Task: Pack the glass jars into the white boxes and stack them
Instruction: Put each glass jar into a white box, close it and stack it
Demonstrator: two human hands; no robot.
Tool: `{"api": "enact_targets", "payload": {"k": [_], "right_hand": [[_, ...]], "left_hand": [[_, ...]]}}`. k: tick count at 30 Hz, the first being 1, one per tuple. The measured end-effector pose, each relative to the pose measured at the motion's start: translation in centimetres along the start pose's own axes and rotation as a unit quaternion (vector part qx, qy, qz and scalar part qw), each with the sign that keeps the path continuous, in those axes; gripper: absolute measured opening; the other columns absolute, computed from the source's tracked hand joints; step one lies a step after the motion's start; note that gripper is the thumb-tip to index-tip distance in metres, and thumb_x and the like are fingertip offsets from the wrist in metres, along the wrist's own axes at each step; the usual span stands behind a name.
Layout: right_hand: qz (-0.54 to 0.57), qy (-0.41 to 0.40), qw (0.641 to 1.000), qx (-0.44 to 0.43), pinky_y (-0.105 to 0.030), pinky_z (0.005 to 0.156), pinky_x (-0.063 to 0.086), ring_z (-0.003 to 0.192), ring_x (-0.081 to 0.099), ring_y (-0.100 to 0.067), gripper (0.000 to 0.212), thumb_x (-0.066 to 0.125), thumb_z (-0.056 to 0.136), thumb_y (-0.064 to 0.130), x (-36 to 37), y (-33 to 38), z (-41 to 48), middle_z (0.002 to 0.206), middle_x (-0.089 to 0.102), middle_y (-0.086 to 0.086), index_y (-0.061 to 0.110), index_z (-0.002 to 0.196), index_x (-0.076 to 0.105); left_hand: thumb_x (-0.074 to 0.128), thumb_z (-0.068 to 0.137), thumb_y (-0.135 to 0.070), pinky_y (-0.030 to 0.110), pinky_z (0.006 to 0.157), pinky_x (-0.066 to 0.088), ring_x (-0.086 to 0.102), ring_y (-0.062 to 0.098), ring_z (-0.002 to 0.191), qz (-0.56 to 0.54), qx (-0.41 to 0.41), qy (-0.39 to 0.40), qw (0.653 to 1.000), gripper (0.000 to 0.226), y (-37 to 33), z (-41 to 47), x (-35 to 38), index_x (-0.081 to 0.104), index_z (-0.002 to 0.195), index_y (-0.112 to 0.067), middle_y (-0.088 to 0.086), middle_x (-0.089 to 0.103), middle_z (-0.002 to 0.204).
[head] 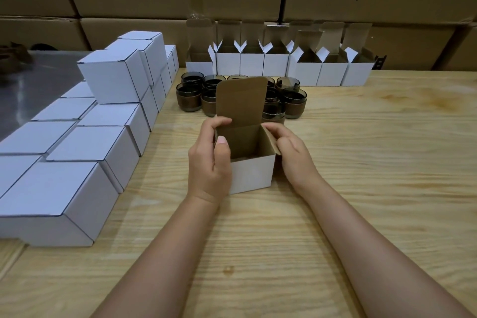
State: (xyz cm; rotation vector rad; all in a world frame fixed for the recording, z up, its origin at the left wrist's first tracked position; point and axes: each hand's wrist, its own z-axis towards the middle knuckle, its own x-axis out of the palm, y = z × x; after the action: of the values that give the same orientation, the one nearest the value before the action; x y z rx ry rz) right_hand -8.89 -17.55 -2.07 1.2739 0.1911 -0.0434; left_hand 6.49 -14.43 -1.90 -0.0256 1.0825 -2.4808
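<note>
Head view: fingers of left hand (210, 160) and right hand (291, 150) grasp the empty white box (251, 173), centre frame; next move likely fetches a jar (189, 97).

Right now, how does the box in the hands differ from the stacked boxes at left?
The box in the hands has its lid up, showing an empty brown inside; the stacked boxes are closed. The left hand and right hand grip the first; the stacked boxes sit untouched. Both are white outside.
</note>
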Motion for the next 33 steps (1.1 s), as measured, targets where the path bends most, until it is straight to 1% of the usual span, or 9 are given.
{"api": "enact_targets", "payload": {"k": [5,8,11,14,17,21,25,30,33], "right_hand": [[-0.012,0.025,1.0,0.0,-0.012,0.074,0.046,0.092,0.058,0.001,0.039,0.031,0.079,0.021,0.1,-0.2,-0.1,0.102,0.064,0.012,0.035,0.102,0.058],[-0.008,0.026,1.0,0.004,-0.011,0.071,0.045,0.09,0.058,0.001,0.038,0.031,0.079,0.02,0.2,-0.2,-0.1,0.102,0.063,0.01,0.034,0.102,0.058],[-0.004,0.024,1.0,0.012,-0.014,0.069,0.046,0.088,0.058,-0.002,0.037,0.031,0.078,0.022,0.1,-0.1,-0.1,0.1,0.063,0.007,0.032,0.101,0.059],[-0.009,0.025,0.999,0.019,-0.026,0.07,0.047,0.09,0.059,-0.011,0.038,0.032,0.077,0.022,0.2,0.0,-0.3,0.098,0.064,0.004,0.03,0.101,0.06],[-0.02,0.043,0.999,0.018,-0.049,0.08,0.05,0.097,0.059,-0.027,0.04,0.032,0.078,0.021,0.3,0.3,-0.4,0.102,0.065,-0.003,0.029,0.103,0.062],[-0.028,0.048,0.998,0.019,-0.055,0.088,0.048,0.1,0.059,-0.027,0.041,0.032,0.078,0.02,0.3,0.4,-0.5,0.104,0.066,-0.002,0.031,0.104,0.063],[-0.023,0.047,0.998,0.025,-0.051,0.087,0.049,0.099,0.06,-0.022,0.041,0.033,0.078,0.02,0.3,0.4,-0.5,0.101,0.067,0.003,0.034,0.101,0.063],[-0.014,0.049,0.998,0.022,-0.05,0.08,0.049,0.094,0.058,-0.03,0.039,0.034,0.078,0.021,0.3,0.3,-0.5,0.097,0.066,-0.001,0.038,0.096,0.064],[-0.01,0.05,0.998,0.023,-0.045,0.075,0.048,0.088,0.058,-0.026,0.039,0.034,0.078,0.021,0.4,0.2,-0.5,0.096,0.066,0.0,0.036,0.097,0.064]], "left_hand": [[0.03,0.086,-0.015,0.011,0.044,0.029,0.043,0.001,0.047,-0.01,-0.108,-0.087,0.99,0.033,-0.2,0.0,-0.3,0.058,0.102,-0.019,-0.015,0.052,0.067],[0.037,0.079,-0.005,0.012,0.044,0.037,0.046,-0.002,0.048,-0.144,-0.217,-0.116,0.958,0.03,-0.6,0.4,-0.5,0.064,0.083,-0.018,-0.01,0.059,0.071],[0.041,0.07,-0.007,0.025,0.056,0.046,0.057,0.009,0.068,-0.187,-0.291,-0.037,0.938,0.027,-0.6,1.6,-1.6,0.066,0.071,-0.017,-0.002,0.063,0.076],[0.043,0.063,-0.01,0.021,0.072,0.052,0.065,0.009,0.092,-0.157,-0.253,0.172,0.939,0.04,0.0,3.1,-3.9,0.076,0.079,-0.027,-0.011,0.073,0.091],[0.045,0.061,-0.008,0.014,0.072,0.052,0.066,0.001,0.094,-0.196,-0.261,0.246,0.913,0.052,0.0,3.6,-5.3,0.077,0.095,-0.032,-0.016,0.072,0.102],[0.044,0.063,-0.012,0.018,0.086,0.048,0.057,0.002,0.113,-0.172,-0.232,0.267,0.919,0.06,-0.3,3.2,-5.3,0.071,0.107,-0.044,-0.018,0.06,0.123],[0.043,0.064,-0.017,0.011,0.086,0.044,0.051,-0.004,0.116,-0.169,-0.23,0.266,0.921,0.061,-0.2,3.0,-5.1,0.067,0.11,-0.048,-0.02,0.054,0.128],[0.05,0.064,-0.02,0.017,0.062,0.049,0.062,0.008,0.085,-0.171,-0.27,0.189,0.928,0.047,0.3,2.6,-3.9,0.069,0.106,-0.033,-0.008,0.062,0.103],[0.054,0.07,-0.022,0.018,0.06,0.05,0.064,0.008,0.081,-0.183,-0.266,0.178,0.929,0.042,0.5,1.8,-3.6,0.067,0.11,-0.027,-0.012,0.068,0.093]]}}
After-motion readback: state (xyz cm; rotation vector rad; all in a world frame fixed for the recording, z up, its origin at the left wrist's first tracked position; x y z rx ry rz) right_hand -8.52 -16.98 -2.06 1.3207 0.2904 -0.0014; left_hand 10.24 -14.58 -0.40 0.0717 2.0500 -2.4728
